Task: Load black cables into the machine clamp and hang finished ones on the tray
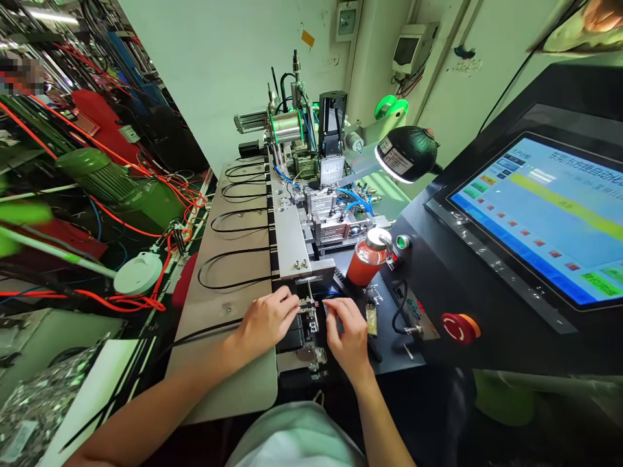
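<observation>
My left hand (pixel 270 318) is closed in a pinch at the small metal clamp fixture (pixel 309 312) on the machine's front track. A black cable (pixel 207 331) runs across the tan plate and passes under this hand, its end hidden by the fingers. Just right of the fixture, my right hand (pixel 348 334) has its thumb and forefinger drawn together near tiny coloured wire ends (pixel 317 303). Whatever lies between those fingertips is too small to make out. Further along the track, several looped black cables (pixel 233 266) lie on the tan plate (pixel 228 383) with their ends in the machine.
An orange bottle (pixel 366 259) stands right of the track, under a black lamp (pixel 409 152). A wire spool (pixel 287 128) sits on the machine. On the right are a touchscreen (pixel 545 214) and a red stop button (pixel 460 329). A green motor (pixel 97 172) and orange hoses fill the left.
</observation>
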Motion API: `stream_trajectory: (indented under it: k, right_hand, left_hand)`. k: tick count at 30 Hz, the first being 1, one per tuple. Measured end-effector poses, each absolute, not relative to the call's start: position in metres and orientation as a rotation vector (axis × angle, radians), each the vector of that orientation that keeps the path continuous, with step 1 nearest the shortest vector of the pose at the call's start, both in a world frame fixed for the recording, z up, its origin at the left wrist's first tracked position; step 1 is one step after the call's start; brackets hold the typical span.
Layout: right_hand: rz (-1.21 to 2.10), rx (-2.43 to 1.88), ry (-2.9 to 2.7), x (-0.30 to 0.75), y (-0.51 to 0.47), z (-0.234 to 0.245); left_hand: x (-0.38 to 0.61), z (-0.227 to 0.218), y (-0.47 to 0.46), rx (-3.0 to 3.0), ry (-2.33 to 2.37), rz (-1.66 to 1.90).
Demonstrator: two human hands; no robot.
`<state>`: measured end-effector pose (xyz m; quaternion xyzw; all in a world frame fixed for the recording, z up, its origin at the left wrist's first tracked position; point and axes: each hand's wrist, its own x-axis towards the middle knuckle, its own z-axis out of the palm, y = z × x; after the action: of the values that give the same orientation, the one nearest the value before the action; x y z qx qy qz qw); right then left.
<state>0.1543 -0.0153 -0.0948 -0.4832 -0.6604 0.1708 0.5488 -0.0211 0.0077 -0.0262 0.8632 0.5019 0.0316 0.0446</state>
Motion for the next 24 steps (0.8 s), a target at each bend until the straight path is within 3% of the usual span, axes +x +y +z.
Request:
stream_trajectory:
  k: [24]
  right_hand:
    - [0.32, -1.179, -1.434, 0.167, -0.032, -0.083]
  left_hand:
    - [-0.024, -0.017, 0.011, 2.502, 1.576, 0.133]
